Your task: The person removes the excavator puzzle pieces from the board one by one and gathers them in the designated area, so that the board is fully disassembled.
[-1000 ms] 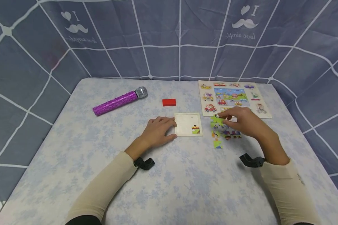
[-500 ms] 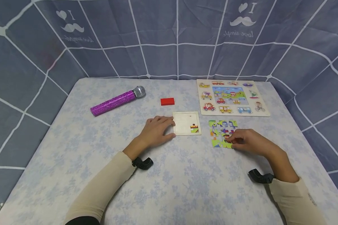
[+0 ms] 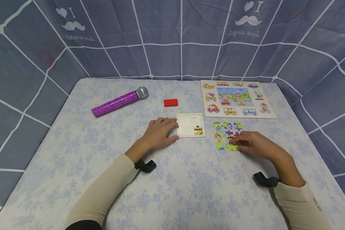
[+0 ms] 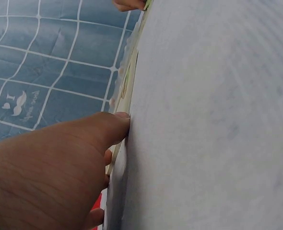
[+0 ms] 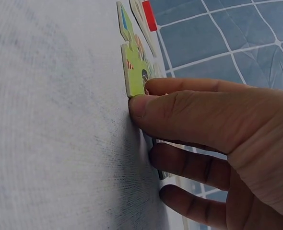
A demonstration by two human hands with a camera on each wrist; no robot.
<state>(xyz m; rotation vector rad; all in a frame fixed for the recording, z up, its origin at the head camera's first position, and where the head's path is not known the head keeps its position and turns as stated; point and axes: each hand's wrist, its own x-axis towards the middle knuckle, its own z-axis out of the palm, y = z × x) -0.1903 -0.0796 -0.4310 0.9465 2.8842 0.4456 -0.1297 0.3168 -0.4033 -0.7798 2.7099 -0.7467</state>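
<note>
My left hand (image 3: 161,133) rests at the left side of a small square wooden puzzle tray (image 3: 187,125), with fingertips and thumb touching its edge. In the tray's near right corner lies a puzzle piece (image 3: 198,130) with a red, yellow and green print. To the right of the tray, several loose jigsaw pieces (image 3: 220,134) lie close together on the cloth, green with purple and orange prints. My right hand (image 3: 254,145) pinches a green puzzle piece (image 5: 134,72) between thumb and index finger at the group's near right corner. The other fingers hang loosely beneath in the right wrist view.
A larger wooden picture board (image 3: 208,113) with vehicles lies behind the loose pieces. A red block (image 3: 171,103) sits behind the tray, and a glittery purple microphone (image 3: 116,103) lies at the back left. A tiled-pattern curtain (image 3: 164,59) hangs behind the table.
My right hand has moved from the far side of the pieces to their near right corner, where a green piece now shows over former cloth. My left hand stays at the tray.
</note>
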